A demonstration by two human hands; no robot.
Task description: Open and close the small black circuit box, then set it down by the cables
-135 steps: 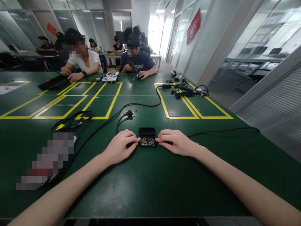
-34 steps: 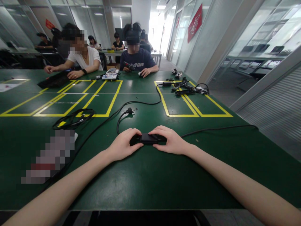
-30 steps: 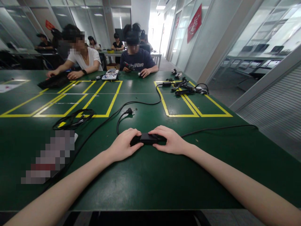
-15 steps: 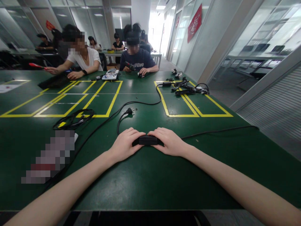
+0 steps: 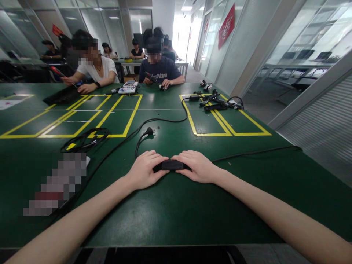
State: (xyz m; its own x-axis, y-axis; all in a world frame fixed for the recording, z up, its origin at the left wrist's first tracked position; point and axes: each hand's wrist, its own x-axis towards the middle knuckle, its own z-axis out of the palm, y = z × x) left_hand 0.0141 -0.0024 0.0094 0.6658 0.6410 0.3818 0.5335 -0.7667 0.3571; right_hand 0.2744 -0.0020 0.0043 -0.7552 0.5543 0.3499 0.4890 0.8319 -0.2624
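Observation:
A black power adapter (image 5: 172, 165) lies across the middle of the view, low over the green table (image 5: 176, 205). My left hand (image 5: 147, 169) is closed round its left end and my right hand (image 5: 195, 167) round its right end, so both ends are hidden. Beyond my left hand, a black cord runs up to a plug (image 5: 150, 131) that rests on the table with its pins to the right. Another black cable (image 5: 255, 151) leads from beside my right hand toward the table's right edge.
A coiled black cable (image 5: 85, 139) and a blurred-out flat object (image 5: 57, 183) lie on the left. Tangled black cables (image 5: 222, 102) sit at the far right, near yellow tape outlines. Across the table, a person in white (image 5: 96, 69) and one in dark blue (image 5: 162, 68) handle tools.
My hands keep their hold on the adapter, which looks slightly tilted. The person in white has raised the red-handled tool and brought it closer to the other hand. The view has shifted slightly.

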